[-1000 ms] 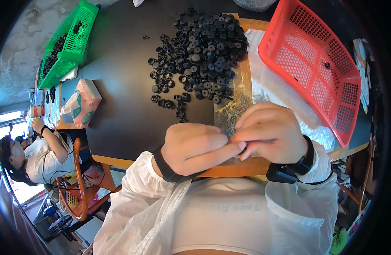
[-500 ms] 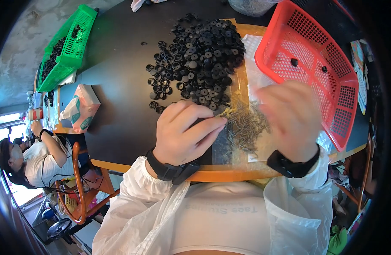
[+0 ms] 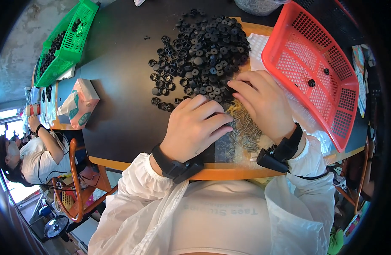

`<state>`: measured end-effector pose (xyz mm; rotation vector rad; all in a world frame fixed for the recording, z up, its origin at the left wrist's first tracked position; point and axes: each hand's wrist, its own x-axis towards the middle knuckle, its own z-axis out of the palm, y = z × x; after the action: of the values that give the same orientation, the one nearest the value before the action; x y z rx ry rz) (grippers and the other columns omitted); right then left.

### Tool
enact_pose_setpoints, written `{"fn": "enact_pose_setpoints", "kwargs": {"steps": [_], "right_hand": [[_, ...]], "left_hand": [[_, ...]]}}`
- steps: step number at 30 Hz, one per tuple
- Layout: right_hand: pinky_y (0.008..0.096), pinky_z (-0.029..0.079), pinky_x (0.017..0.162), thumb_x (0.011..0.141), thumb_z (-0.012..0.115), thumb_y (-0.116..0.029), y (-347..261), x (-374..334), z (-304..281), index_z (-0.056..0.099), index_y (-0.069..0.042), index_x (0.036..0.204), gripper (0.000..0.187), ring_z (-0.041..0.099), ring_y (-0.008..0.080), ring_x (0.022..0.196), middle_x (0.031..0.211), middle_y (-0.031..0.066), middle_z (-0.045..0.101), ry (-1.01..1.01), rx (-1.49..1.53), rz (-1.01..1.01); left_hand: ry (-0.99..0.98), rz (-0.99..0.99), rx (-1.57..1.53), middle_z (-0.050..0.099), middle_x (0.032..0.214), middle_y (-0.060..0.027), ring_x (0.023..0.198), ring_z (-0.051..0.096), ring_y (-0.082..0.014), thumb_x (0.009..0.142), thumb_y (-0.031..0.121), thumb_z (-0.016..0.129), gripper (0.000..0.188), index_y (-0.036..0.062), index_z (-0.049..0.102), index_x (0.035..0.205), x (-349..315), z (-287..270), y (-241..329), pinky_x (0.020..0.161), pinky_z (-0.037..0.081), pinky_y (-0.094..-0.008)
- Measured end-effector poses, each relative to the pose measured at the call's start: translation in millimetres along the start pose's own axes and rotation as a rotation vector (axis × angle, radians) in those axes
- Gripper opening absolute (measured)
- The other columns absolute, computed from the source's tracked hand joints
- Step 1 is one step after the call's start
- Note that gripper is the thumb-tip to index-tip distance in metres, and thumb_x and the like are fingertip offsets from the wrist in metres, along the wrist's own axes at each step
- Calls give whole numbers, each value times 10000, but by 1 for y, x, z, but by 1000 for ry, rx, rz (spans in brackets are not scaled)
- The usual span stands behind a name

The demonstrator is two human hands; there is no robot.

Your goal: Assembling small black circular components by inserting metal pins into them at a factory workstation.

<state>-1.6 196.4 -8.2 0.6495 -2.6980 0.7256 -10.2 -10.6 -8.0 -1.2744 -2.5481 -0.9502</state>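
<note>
A large heap of small black round plastic parts (image 3: 223,42) lies on the table, some like discs with a centre hole, others like hollow caps. My left hand (image 3: 195,127) is just below the heap's near edge, thumb and fingers closed together; whatever they hold is hidden. At the heap's near right edge is my right hand (image 3: 263,100), its thumb and forefinger curved and apart, tips against the black parts. Between and below both hands, a pile of thin metal pins or screws (image 3: 246,129) is spread on clear plastic; my right hand covers some of it.
A red mesh basket (image 3: 267,55) stands at the right with a few black parts (image 3: 311,83) inside. A tissue pack (image 3: 86,104) is at the left; beyond it sits a green basket (image 3: 74,44) of black parts. Another person (image 3: 51,153) sits at far left. A clear tub (image 3: 261,6) stands at the back.
My right hand, blurred beside the red basket before, has come left to the heap's edge. My left hand has stayed near the pins. The black parts in the basket lie differently.
</note>
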Motion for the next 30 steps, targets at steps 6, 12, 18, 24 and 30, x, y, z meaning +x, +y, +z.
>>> {"fn": "enact_pose_setpoints", "kwargs": {"steps": [6,12,18,24,30], "right_hand": [[349,499,785,745,726,-82,-1,-1,0,651,-66,1023,288,588,240,914,959,36,607,74,13,27],[342,493,752,744,734,-103,2,-3,-1,652,-82,1006,276,589,228,886,925,32,611,43,-17,16],[336,513,762,756,734,-66,-1,-4,-1,649,-71,1007,266,621,248,875,944,53,633,114,103,51],[292,541,821,788,706,15,-7,-10,-3,632,-43,1036,266,649,179,916,1000,72,650,24,750,292],[266,535,830,831,703,12,-9,-14,-2,623,-17,1045,231,618,102,919,1022,34,635,-45,1123,339]], "left_hand": [[-13,2,-49,612,827,23,725,564,-188,648,108,810,199,144,705,813,-2,4,3,636,475,-298],[50,-130,-191,656,836,-35,732,612,-228,694,20,761,204,99,671,859,0,2,5,668,504,-312],[155,-250,-230,671,841,-64,727,627,-249,745,17,743,226,81,677,951,1,-1,9,651,514,-331],[162,-434,-480,725,957,-105,864,685,-147,834,-25,709,118,-7,664,941,-1,-9,11,802,533,-261],[282,-274,-615,670,1015,-127,939,634,-189,802,-36,733,136,1,653,906,-2,-6,0,824,508,-297]]}}
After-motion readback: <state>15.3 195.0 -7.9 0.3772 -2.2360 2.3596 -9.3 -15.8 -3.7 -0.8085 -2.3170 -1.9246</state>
